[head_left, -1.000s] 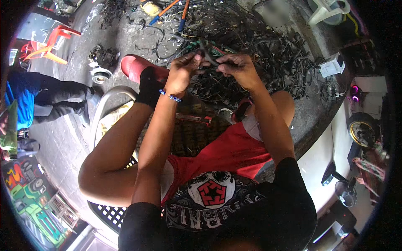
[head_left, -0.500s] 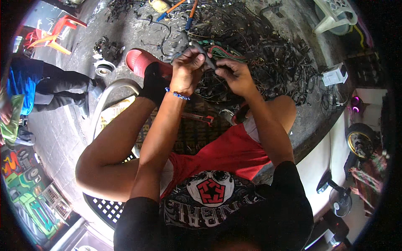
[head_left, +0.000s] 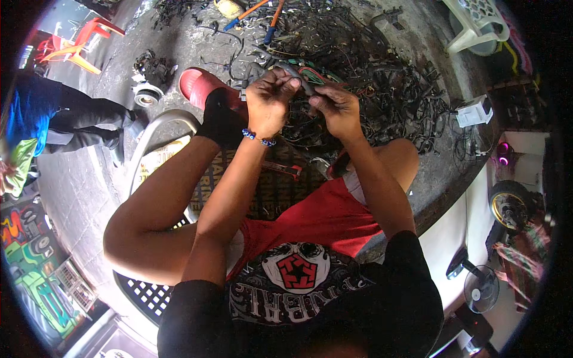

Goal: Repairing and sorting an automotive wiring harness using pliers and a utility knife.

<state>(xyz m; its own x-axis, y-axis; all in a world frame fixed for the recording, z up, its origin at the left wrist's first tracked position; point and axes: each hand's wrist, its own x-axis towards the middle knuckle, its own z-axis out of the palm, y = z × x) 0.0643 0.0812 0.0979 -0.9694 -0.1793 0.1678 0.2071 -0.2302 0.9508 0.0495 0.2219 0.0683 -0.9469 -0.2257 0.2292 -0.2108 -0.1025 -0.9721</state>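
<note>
Head view: dark cable held up between both hands, above the floor; looks mid-handling, covering on as far as visible. Cable heap spreads toward the floor's right edge, so plenty looks left. Left hand pinches the cable, thumb to fingers; right hand at its lower end, can't tell whether pinching.

Cables on floor, fan right

Grey floor, red-orange chair
</note>
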